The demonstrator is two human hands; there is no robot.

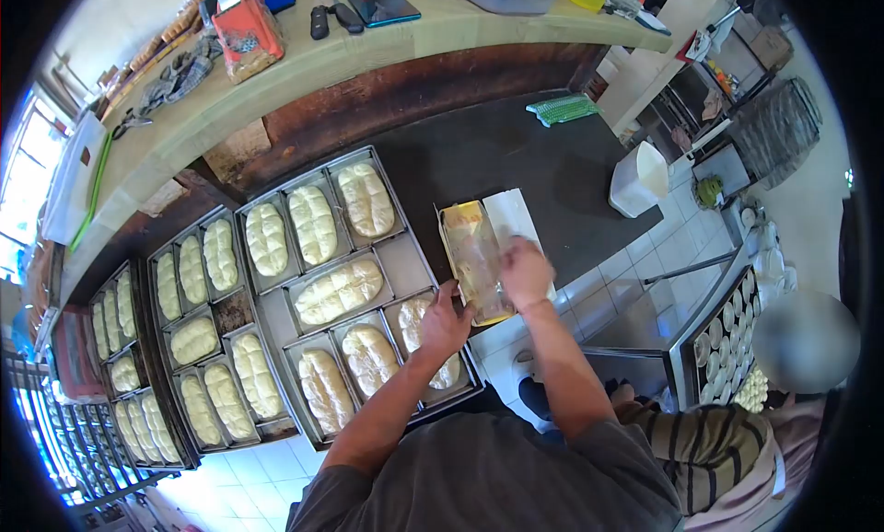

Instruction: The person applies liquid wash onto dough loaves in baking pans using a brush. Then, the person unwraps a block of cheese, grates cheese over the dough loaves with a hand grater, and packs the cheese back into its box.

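Observation:
A shallow, open yellow-and-white box (458, 221) lies on the dark table, with thin clear plastic inside it. My left hand (443, 328) grips the near left edge of this box, beside the large baking tray (401, 265). Over the box's right half is my right hand (526, 272), its fingers curled closed; whatever they hold is hidden. Scored dough loaves (339, 291) sit in the tray's compartments, and some at the near side look wrapped or glossy.
More trays of loaves (221, 256) stand to the left. A white tub (638, 180) and a green packet (563, 109) are on the dark table (442, 145). A phone (383, 6) lies on the raised shelf. Another person in a striped sleeve (709, 445) is close at right.

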